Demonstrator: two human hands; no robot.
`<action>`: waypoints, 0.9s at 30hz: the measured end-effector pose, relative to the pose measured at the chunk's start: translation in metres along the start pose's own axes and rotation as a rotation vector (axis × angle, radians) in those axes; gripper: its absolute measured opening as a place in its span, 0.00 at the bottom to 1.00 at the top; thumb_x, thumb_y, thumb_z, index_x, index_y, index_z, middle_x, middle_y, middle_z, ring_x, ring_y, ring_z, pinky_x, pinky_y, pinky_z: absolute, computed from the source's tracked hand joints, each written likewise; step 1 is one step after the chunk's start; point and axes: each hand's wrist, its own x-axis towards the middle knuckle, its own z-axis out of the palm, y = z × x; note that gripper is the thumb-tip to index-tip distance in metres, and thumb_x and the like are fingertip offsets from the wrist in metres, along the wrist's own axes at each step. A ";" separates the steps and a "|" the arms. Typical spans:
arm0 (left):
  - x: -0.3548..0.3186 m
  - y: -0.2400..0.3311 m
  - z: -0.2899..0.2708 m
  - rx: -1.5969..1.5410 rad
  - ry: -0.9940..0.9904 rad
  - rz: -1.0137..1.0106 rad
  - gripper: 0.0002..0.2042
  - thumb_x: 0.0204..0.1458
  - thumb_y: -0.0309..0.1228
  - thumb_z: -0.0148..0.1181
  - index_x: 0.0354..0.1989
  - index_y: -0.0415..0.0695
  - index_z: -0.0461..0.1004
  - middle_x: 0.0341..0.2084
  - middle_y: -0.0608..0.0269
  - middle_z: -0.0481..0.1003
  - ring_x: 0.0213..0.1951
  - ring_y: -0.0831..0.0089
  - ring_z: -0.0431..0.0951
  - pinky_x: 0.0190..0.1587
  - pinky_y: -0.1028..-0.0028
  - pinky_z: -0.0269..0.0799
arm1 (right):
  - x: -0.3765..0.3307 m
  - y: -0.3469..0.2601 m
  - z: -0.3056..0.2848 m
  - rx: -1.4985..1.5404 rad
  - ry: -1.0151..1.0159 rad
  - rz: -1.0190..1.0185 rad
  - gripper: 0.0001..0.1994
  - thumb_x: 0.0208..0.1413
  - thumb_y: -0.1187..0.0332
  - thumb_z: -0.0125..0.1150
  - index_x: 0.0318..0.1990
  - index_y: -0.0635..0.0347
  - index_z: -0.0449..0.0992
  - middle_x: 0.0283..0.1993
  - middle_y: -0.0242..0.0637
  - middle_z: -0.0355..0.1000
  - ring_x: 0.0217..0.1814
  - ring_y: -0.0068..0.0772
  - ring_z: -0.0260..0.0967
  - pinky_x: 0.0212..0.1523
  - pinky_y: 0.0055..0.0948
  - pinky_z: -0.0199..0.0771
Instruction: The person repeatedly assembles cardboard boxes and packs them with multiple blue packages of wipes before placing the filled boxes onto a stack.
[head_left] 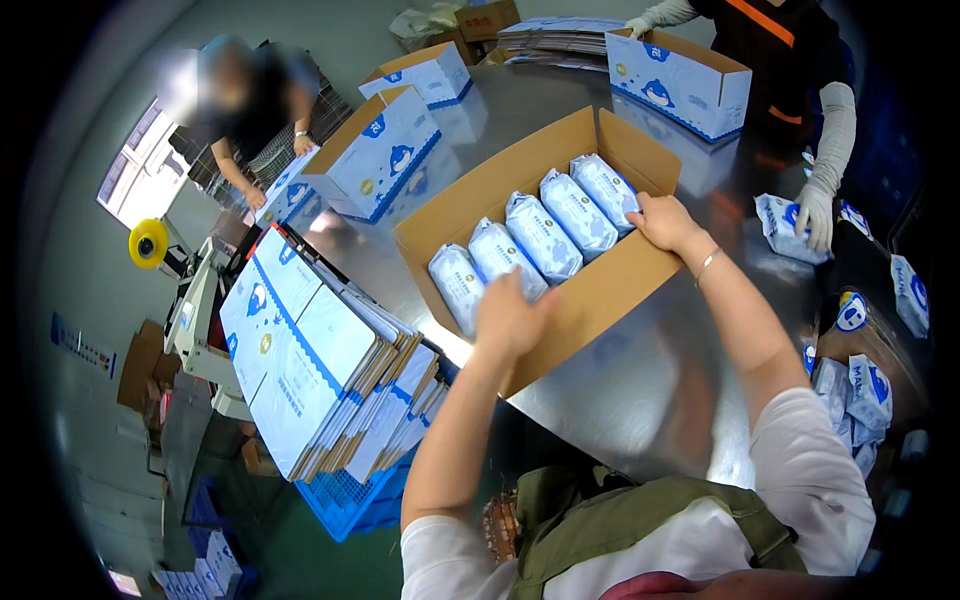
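An open cardboard box (590,315) stands tilted across my view on the metal table, its flaps up. Inside it several pale blue-and-white soft packs of wipes (543,238) lie side by side in a row. My left hand (512,315) is over the near side of the box, in front of the left packs, slightly blurred, with its fingers apart and nothing seen in them. At the right end, my right hand (668,222) grips the box near its corner, fingertips beside the rightmost pack (603,190). A thin bracelet circles that wrist.
Flattened printed cartons (300,350) are stacked on a blue crate (350,505) at left, beside a tape machine (195,320). More boxes (375,150) stand across the metal table (640,400). One co-worker's gloved hand (815,215) touches a pack at right; another person handles a carton at far left.
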 end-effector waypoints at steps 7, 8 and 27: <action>-0.077 -0.012 -0.029 0.367 -0.185 0.410 0.44 0.30 0.38 0.70 0.60 0.36 0.59 0.60 0.42 0.59 0.62 0.49 0.58 0.63 0.60 0.55 | -0.175 0.005 -0.004 0.252 0.193 -0.429 0.25 0.47 0.65 0.62 0.53 0.66 0.69 0.50 0.51 0.69 0.55 0.55 0.63 0.57 0.44 0.62; -0.082 -0.013 -0.042 0.324 -0.259 0.445 0.42 0.30 0.37 0.69 0.59 0.36 0.61 0.59 0.43 0.62 0.61 0.50 0.61 0.62 0.61 0.57 | -0.216 0.005 -0.005 0.288 0.208 -0.422 0.23 0.47 0.64 0.62 0.51 0.65 0.70 0.53 0.50 0.69 0.59 0.53 0.62 0.60 0.44 0.61; -0.112 -0.173 -0.245 0.683 0.573 -0.832 0.40 0.32 0.56 0.72 0.47 0.32 0.72 0.47 0.44 0.73 0.49 0.51 0.73 0.52 0.61 0.69 | -0.030 -0.148 0.134 0.853 0.697 -0.044 0.47 0.46 0.73 0.64 0.70 0.64 0.38 0.74 0.46 0.35 0.76 0.44 0.32 0.72 0.37 0.32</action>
